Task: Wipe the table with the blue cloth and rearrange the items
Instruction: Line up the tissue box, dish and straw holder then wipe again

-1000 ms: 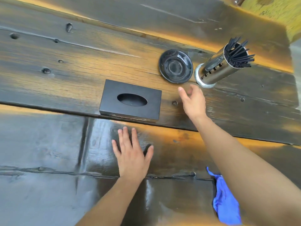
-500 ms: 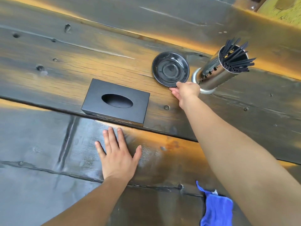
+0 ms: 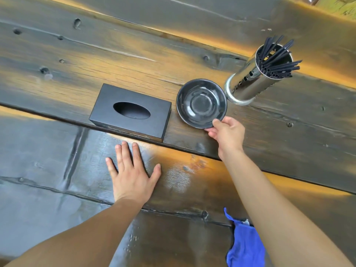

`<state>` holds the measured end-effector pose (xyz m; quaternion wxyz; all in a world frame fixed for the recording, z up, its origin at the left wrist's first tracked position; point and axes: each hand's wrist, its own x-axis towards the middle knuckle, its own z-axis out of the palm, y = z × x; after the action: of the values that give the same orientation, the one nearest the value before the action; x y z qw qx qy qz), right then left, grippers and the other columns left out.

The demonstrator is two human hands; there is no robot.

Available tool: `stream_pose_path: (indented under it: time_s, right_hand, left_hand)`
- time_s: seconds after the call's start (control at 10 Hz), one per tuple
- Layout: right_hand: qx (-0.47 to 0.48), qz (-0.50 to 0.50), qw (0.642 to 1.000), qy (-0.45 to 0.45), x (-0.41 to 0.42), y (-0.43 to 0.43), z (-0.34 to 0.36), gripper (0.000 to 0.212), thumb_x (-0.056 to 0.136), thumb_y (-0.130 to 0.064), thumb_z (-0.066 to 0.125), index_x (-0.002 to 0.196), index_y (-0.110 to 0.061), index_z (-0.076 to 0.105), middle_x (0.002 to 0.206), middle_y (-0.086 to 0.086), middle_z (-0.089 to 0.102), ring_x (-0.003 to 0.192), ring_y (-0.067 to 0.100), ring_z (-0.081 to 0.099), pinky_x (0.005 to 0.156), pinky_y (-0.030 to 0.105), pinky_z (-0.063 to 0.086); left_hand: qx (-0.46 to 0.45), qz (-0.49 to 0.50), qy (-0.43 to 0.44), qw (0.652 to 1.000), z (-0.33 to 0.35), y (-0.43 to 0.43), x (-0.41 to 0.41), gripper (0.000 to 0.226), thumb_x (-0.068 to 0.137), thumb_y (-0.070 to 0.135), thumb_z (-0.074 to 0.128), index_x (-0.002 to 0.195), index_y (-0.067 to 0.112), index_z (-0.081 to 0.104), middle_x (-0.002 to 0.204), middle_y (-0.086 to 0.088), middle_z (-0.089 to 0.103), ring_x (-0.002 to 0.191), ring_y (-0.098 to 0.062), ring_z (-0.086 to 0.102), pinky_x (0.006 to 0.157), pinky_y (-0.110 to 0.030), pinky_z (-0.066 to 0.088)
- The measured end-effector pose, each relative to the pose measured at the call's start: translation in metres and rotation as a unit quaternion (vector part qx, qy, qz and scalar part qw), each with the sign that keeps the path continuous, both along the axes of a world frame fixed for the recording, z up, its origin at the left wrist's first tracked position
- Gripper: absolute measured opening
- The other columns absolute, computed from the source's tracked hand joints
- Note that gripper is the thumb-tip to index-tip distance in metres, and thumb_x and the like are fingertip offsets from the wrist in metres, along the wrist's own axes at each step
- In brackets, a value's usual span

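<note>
Your right hand (image 3: 227, 132) pinches the glossy black round saucer (image 3: 201, 103) by its near rim; left hand (image 3: 133, 175) flat, fingers apart, on the dark wooden counter (image 3: 57, 189). Risk: a one-edge pinch may slip and knock the steel straw holder (image 3: 256, 78).

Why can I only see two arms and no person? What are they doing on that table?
The camera sits on the person's head and looks down, so you see only their own arms, as if through their eyes. The left hand lies flat and open on the dark wooden table. The right hand pinches the near rim of a shiny black saucer. Left of the saucer is a black tissue box with an oval hole. Right of it stands a silver holder full of black straws. A blue cloth for wiping lies by the right arm; nobody holds it.
</note>
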<state>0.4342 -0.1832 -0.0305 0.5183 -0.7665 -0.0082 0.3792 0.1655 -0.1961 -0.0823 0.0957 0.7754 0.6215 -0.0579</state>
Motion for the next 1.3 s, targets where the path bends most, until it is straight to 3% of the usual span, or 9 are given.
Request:
stream_pose_path:
  time_s: [0.4, 0.7, 0.8, 1.0, 1.1, 1.2, 1.3]
  right_hand:
    - [-0.048, 0.05, 0.997, -0.017, -0.026, -0.054, -0.007, 0.019, 0.1, -0.008, 0.067, 0.118, -0.007, 0.069, 0.091, 0.007, 0.08, 0.077, 0.019, 0.077, 0.066, 0.023, 0.061]
    - [-0.071, 0.063, 0.995, -0.026, -0.036, -0.059, -0.013, 0.017, 0.099, -0.008, 0.067, 0.116, -0.008, 0.068, 0.086, 0.003, 0.079, 0.064, 0.007, 0.074, 0.061, 0.019, 0.06]
    - [-0.078, 0.065, 0.994, -0.04, -0.037, -0.059, -0.014, 0.025, 0.098, -0.011, 0.071, 0.122, -0.008, 0.067, 0.084, 0.0, 0.079, 0.071, 0.012, 0.078, 0.069, 0.027, 0.065]
    - [-0.101, 0.101, 0.985, -0.093, -0.034, -0.063, -0.006, 0.051, 0.091, -0.024, 0.079, 0.136, -0.012, 0.058, 0.075, -0.001, 0.078, 0.071, 0.01, 0.079, 0.071, 0.031, 0.065]
    - [-0.125, 0.109, 0.969, -0.184, -0.02, -0.063, -0.003, 0.056, 0.087, -0.04, 0.082, 0.132, -0.014, 0.061, 0.078, -0.001, 0.077, 0.077, 0.006, 0.074, 0.088, 0.035, 0.059]
    - [-0.085, 0.055, 0.969, -0.226, 0.009, -0.052, -0.001, 0.069, 0.082, -0.044, 0.085, 0.137, -0.013, 0.057, 0.11, 0.002, 0.068, 0.092, 0.011, 0.064, 0.097, 0.035, 0.055]
    - [-0.068, 0.037, 0.968, -0.239, 0.044, -0.031, 0.001, 0.101, 0.078, -0.048, 0.086, 0.157, -0.011, 0.035, 0.145, 0.005, 0.05, 0.127, 0.015, 0.054, 0.113, 0.035, 0.045]
  left_hand:
    - [0.005, 0.007, -0.009, 1.0, 0.002, -0.002, 0.002, 0.095, 0.09, 0.071, 0.04, 0.161, 0.011, 0.02, 0.169, -0.019, 0.016, 0.159, -0.033, 0.003, 0.125, -0.061, 0.003]
    - [0.008, 0.006, -0.007, 1.0, 0.003, -0.003, 0.001, 0.095, 0.09, 0.072, 0.039, 0.161, 0.011, 0.019, 0.169, -0.019, 0.014, 0.159, -0.033, 0.002, 0.125, -0.061, 0.003]
    - [0.007, 0.005, -0.005, 1.0, 0.003, -0.003, 0.002, 0.095, 0.09, 0.072, 0.038, 0.161, 0.011, 0.018, 0.169, -0.019, 0.013, 0.159, -0.033, 0.002, 0.125, -0.061, 0.003]
    - [0.003, 0.006, -0.002, 1.0, 0.003, -0.003, 0.001, 0.095, 0.091, 0.072, 0.038, 0.161, 0.012, 0.017, 0.169, -0.019, 0.013, 0.159, -0.033, 0.002, 0.125, -0.061, 0.003]
    - [0.004, 0.007, -0.001, 1.0, 0.002, -0.003, 0.0, 0.095, 0.091, 0.072, 0.038, 0.161, 0.012, 0.017, 0.169, -0.018, 0.013, 0.159, -0.033, 0.002, 0.125, -0.061, 0.003]
    - [0.005, 0.009, -0.009, 1.0, 0.002, -0.003, -0.001, 0.095, 0.09, 0.07, 0.042, 0.16, 0.011, 0.018, 0.169, -0.019, 0.015, 0.159, -0.033, 0.003, 0.125, -0.061, 0.002]
    - [0.007, 0.01, -0.011, 1.0, 0.001, -0.003, 0.0, 0.095, 0.089, 0.069, 0.045, 0.16, 0.011, 0.019, 0.168, -0.019, 0.015, 0.159, -0.033, 0.003, 0.125, -0.06, 0.002]
